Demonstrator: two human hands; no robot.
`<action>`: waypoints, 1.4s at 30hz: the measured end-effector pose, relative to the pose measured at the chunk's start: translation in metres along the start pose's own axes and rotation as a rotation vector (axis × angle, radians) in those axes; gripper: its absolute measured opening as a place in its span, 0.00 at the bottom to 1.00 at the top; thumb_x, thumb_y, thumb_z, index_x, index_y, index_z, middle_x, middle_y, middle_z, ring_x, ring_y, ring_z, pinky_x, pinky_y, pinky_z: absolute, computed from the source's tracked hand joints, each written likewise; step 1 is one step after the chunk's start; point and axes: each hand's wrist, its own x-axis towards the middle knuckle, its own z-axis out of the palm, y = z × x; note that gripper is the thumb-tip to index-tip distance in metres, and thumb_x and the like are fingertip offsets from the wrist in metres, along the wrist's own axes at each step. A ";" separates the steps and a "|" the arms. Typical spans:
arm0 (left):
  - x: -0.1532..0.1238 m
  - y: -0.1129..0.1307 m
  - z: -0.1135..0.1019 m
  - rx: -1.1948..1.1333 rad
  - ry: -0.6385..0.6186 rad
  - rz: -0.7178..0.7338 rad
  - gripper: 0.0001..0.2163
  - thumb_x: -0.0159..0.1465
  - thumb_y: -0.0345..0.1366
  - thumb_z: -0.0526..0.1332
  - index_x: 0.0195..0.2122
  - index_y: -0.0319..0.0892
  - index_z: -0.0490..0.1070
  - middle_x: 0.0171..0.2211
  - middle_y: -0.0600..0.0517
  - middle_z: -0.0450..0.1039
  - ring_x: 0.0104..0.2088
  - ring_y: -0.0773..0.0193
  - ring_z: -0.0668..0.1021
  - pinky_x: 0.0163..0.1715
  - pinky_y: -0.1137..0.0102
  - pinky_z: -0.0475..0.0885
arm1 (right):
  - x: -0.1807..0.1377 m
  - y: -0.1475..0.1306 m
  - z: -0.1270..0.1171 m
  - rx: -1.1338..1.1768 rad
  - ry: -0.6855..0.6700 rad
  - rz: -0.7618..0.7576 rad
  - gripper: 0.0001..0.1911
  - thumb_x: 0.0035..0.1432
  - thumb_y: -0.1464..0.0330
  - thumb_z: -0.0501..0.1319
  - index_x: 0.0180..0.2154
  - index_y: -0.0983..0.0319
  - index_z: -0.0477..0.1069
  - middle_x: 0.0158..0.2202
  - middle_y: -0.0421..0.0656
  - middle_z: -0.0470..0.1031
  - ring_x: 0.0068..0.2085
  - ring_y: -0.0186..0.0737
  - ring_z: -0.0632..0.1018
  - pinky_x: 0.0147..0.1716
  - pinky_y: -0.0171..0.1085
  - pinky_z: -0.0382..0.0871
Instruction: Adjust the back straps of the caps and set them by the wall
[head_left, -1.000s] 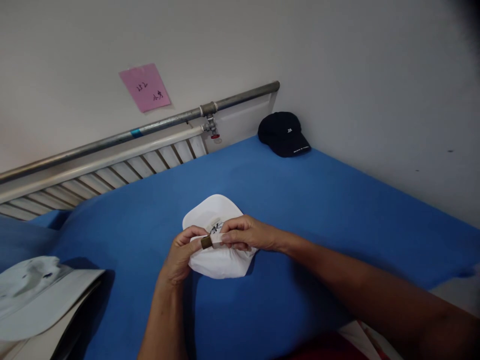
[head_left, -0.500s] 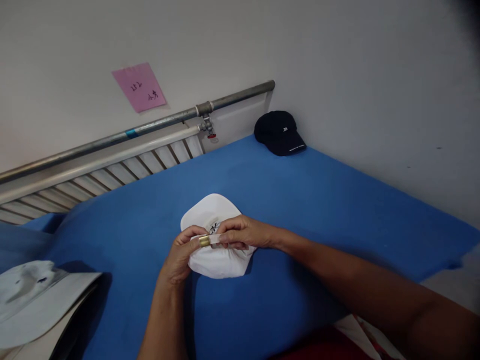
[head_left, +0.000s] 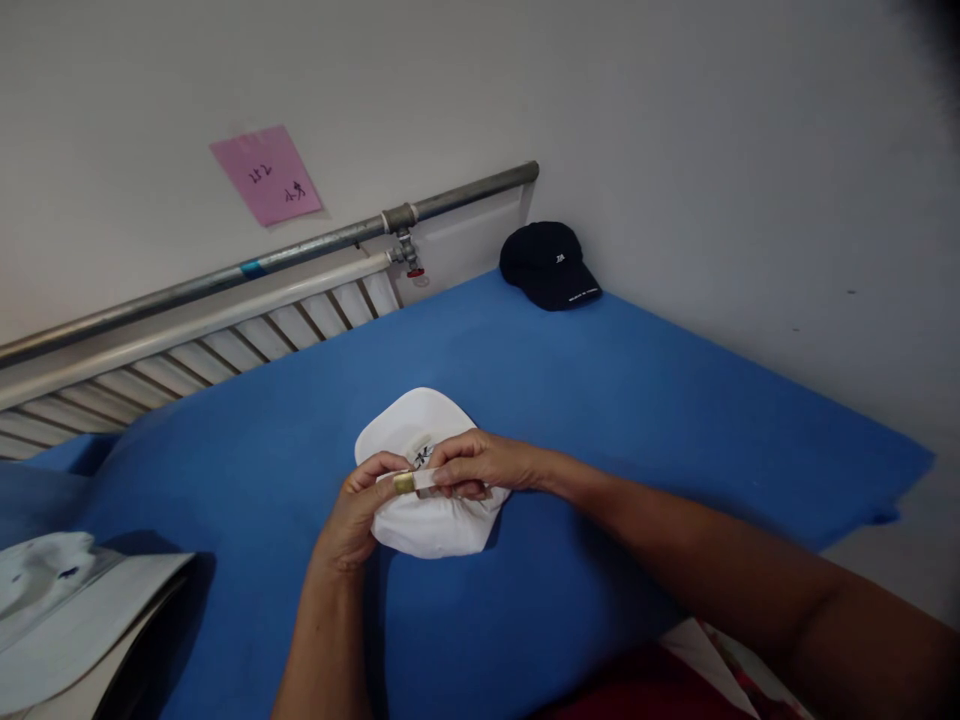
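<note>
A white baseball cap [head_left: 431,532] lies on the blue cloth in front of me, its brim pointing away and a dark mark showing near the middle. Across its back opening runs a white strap [head_left: 425,479] with a brass-coloured buckle [head_left: 404,483]. My left hand [head_left: 360,505] pinches the strap at the buckle's left side, thumb on top. On the other side, my right hand [head_left: 469,465] grips the strap between thumb and fingers, close to the buckle. The fingers hide part of the strap and the cap's opening.
A black cap [head_left: 551,265] sits at the table's back corner by the wall. Several stacked white caps [head_left: 82,620] lie at lower left. Behind the blue-covered table [head_left: 637,400] are a radiator [head_left: 225,350], a pipe [head_left: 322,240] and a pink paper note [head_left: 266,176].
My view has shifted slightly, so everything sits a little further left. Both hands keep their hold on the strap, and the right fingers have moved only slightly.
</note>
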 end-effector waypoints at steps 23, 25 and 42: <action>-0.002 -0.001 -0.001 0.082 0.072 0.094 0.10 0.45 0.34 0.74 0.30 0.43 0.80 0.30 0.52 0.79 0.25 0.68 0.78 0.25 0.78 0.70 | 0.005 0.009 -0.004 0.084 0.025 0.007 0.08 0.53 0.66 0.63 0.30 0.66 0.70 0.21 0.35 0.66 0.17 0.23 0.62 0.14 0.26 0.54; -0.002 -0.002 -0.001 0.083 0.065 0.092 0.10 0.45 0.35 0.74 0.30 0.43 0.80 0.30 0.51 0.80 0.26 0.68 0.78 0.26 0.78 0.70 | 0.006 0.009 -0.004 0.122 0.007 0.024 0.08 0.52 0.66 0.64 0.29 0.66 0.70 0.21 0.35 0.67 0.17 0.23 0.62 0.14 0.26 0.53; -0.001 -0.002 0.006 -0.002 0.119 0.076 0.13 0.39 0.36 0.76 0.27 0.41 0.80 0.25 0.50 0.79 0.24 0.65 0.78 0.25 0.75 0.72 | 0.008 0.011 -0.007 0.322 -0.115 0.115 0.11 0.49 0.68 0.66 0.27 0.65 0.65 0.20 0.36 0.67 0.17 0.23 0.60 0.14 0.26 0.53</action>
